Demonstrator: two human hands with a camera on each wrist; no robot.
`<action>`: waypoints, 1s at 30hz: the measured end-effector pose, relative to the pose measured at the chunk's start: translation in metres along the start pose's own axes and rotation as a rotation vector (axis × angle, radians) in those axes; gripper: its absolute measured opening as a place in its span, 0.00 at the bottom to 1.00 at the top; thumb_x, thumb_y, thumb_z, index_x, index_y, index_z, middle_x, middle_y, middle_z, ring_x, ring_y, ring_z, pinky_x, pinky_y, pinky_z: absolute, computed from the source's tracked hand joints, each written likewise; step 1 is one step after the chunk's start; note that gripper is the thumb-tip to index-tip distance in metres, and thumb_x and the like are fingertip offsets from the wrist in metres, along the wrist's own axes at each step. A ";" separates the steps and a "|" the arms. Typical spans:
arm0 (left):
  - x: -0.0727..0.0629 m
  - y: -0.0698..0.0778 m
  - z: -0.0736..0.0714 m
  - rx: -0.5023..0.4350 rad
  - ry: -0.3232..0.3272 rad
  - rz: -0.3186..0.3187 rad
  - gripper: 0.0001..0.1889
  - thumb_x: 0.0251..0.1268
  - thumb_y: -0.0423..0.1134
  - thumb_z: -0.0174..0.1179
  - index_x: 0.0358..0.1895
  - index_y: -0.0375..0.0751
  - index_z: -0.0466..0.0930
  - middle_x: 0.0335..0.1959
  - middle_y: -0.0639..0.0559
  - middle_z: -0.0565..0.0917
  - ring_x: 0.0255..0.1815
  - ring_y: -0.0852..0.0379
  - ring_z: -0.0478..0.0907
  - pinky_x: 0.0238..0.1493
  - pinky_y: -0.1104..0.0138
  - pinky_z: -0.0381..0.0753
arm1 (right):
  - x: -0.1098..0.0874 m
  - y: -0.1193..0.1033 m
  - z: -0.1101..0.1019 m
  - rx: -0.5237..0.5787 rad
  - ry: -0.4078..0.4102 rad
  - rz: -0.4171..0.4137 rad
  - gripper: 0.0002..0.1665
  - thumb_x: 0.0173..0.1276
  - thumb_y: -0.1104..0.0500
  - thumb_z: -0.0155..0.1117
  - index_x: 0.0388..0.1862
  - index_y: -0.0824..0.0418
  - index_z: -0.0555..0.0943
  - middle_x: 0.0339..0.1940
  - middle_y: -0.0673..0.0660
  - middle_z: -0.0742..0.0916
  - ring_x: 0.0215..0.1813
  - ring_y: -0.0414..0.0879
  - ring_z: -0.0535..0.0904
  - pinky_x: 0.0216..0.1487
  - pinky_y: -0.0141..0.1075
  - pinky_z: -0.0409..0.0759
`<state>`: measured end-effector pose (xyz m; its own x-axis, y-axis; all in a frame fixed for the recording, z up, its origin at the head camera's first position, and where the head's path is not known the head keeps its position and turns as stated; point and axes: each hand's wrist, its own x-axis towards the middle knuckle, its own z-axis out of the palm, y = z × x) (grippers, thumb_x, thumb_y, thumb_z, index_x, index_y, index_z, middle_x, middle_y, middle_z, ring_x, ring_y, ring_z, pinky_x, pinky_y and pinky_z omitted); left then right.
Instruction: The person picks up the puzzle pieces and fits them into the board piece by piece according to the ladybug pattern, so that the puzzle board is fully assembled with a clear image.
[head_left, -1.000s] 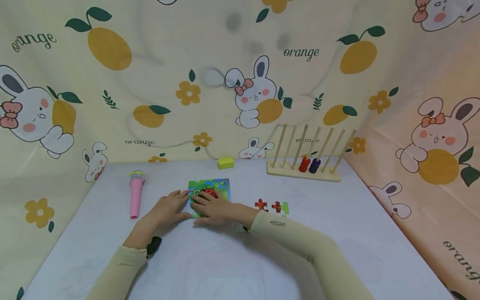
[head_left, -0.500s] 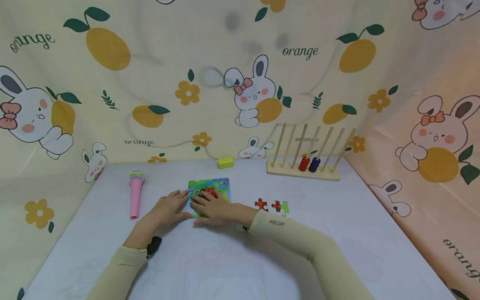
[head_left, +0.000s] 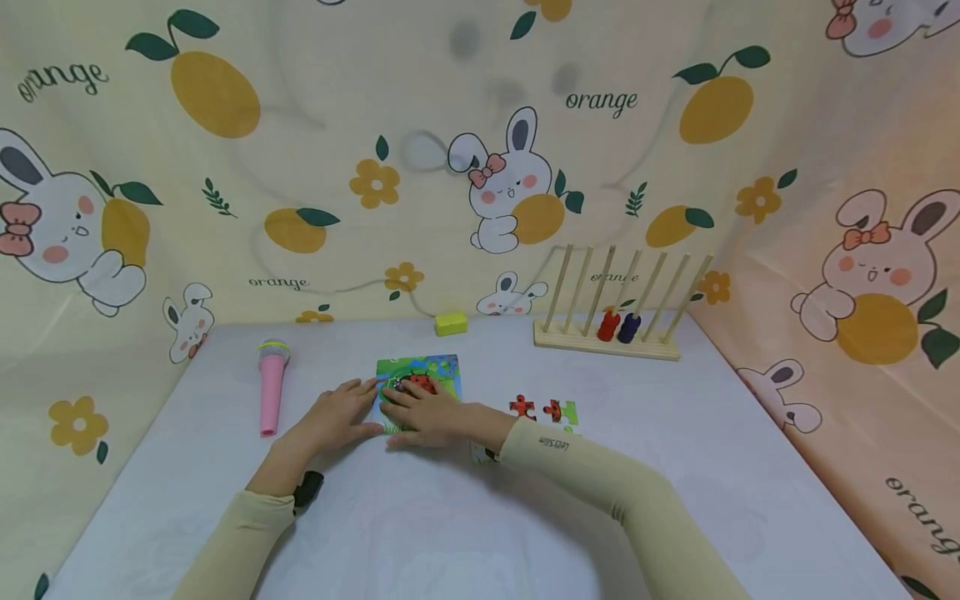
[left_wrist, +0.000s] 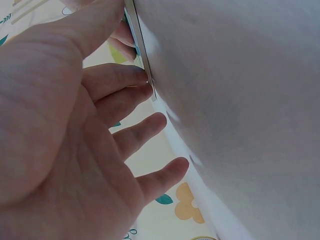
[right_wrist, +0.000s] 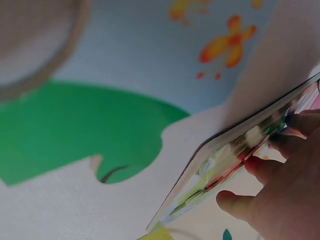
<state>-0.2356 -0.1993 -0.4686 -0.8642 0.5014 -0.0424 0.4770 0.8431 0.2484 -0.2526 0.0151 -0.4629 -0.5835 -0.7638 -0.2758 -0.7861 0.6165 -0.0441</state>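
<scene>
A square ladybug jigsaw puzzle [head_left: 444, 368] lies flat on the white table [head_left: 420, 533]. Spread over its lower middle is my right hand [head_left: 431, 417], fingers extended and resting on the picture; the right wrist view shows this hand [right_wrist: 287, 195] against the puzzle face [right_wrist: 220, 167]. My left hand [head_left: 333, 421] touches the puzzle's left edge with loosely extended fingers. In the left wrist view, fingertips of this hand [left_wrist: 75, 130] meet the thin board edge [left_wrist: 141, 50]. Part of the picture is hidden under the right hand.
Loose jigsaw pieces [head_left: 522, 407] lie right of the puzzle, some partly behind the right forearm. A pink toy microphone [head_left: 272, 396] lies left. At the back are a yellow block [head_left: 451, 324] and a wooden peg rack [head_left: 570, 338] holding red beads [head_left: 609, 327] and purple beads [head_left: 629, 328].
</scene>
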 end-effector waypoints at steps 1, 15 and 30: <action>0.000 0.000 0.000 0.000 0.000 0.000 0.40 0.67 0.55 0.63 0.71 0.27 0.65 0.75 0.36 0.63 0.73 0.30 0.59 0.60 0.32 0.65 | 0.000 0.000 0.000 0.007 0.001 0.000 0.45 0.75 0.28 0.34 0.83 0.46 0.48 0.84 0.47 0.47 0.82 0.52 0.40 0.75 0.63 0.44; 0.000 0.003 -0.003 0.011 -0.010 -0.007 0.40 0.67 0.55 0.63 0.71 0.28 0.66 0.75 0.36 0.64 0.73 0.30 0.59 0.60 0.32 0.66 | 0.002 0.005 0.001 0.016 0.010 -0.017 0.42 0.77 0.29 0.32 0.83 0.45 0.49 0.83 0.46 0.47 0.82 0.52 0.40 0.76 0.62 0.41; -0.001 0.004 -0.003 0.027 -0.004 -0.002 0.39 0.68 0.55 0.62 0.70 0.27 0.67 0.74 0.35 0.65 0.72 0.30 0.61 0.60 0.34 0.68 | -0.031 0.049 -0.012 0.240 0.097 0.015 0.37 0.80 0.40 0.44 0.81 0.55 0.56 0.83 0.57 0.54 0.82 0.58 0.45 0.73 0.67 0.43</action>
<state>-0.2330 -0.1970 -0.4645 -0.8643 0.5007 -0.0470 0.4797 0.8488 0.2223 -0.2750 0.0667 -0.4447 -0.6209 -0.7617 -0.1851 -0.7129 0.6469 -0.2706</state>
